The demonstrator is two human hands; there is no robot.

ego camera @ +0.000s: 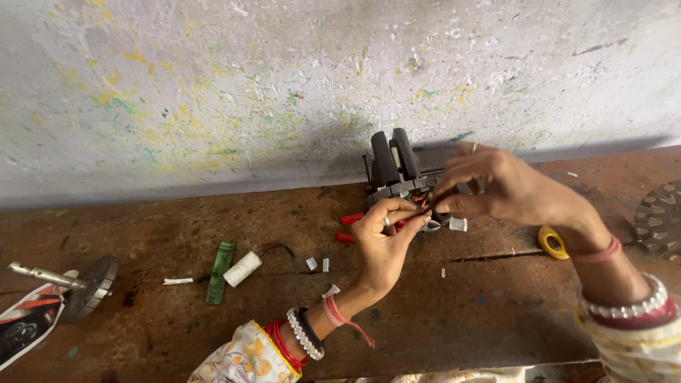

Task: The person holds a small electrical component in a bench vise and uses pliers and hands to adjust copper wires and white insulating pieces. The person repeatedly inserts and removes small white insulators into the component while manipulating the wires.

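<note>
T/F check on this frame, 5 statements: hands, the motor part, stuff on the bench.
1. Both hands meet at the dark motor part near the wall. True: the left hand and right hand pinch at copper-coloured wires on it.
2. The green strip lies to the right of the right hand. False: it lies to the left of the left hand, beside a white tube.
3. A yellow tape roll sits under the right wrist. True.
4. The bench is bare metal. False: it is worn brown wood.
5. The rotor with shaft is in the left hand. False: it lies apart at the left edge.
</note>
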